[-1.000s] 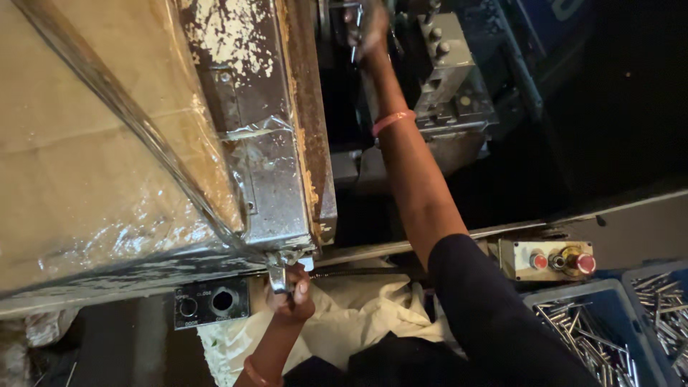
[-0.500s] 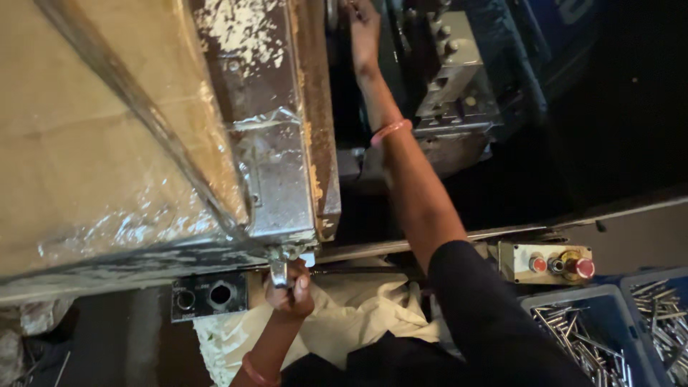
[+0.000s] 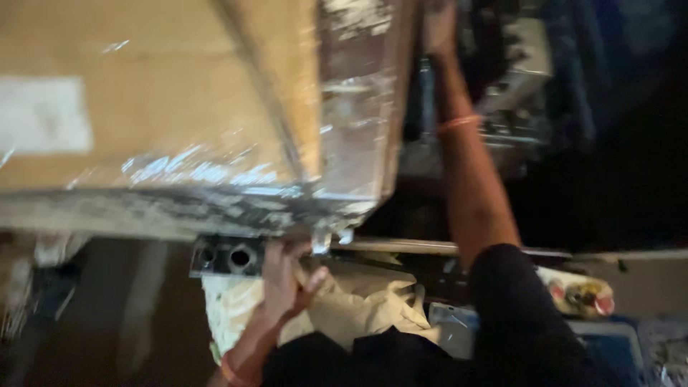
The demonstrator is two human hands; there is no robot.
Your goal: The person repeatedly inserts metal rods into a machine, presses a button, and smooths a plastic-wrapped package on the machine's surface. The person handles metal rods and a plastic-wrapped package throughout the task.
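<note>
The view is blurred. My left hand (image 3: 283, 276) is low in the middle, with its fingers closed round a small metal handle (image 3: 324, 239) that hangs from the bottom edge of a worn metal housing (image 3: 358, 107). My right arm stretches up and away, an orange band on the wrist. My right hand (image 3: 438, 27) is at the top edge, inside the dark machine (image 3: 516, 79). Whether it holds anything cannot be made out.
A large brown panel under clear plastic film (image 3: 143, 107) fills the upper left. A metal block with round holes (image 3: 229, 256) sits beside my left hand, above a white cloth (image 3: 351, 308). A small box with red buttons (image 3: 584, 295) and a blue bin (image 3: 609, 347) are at lower right.
The view has swung and blurred, so the machine sits further right in frame. My left hand stays on the handle and my right hand stays up in the machine.
</note>
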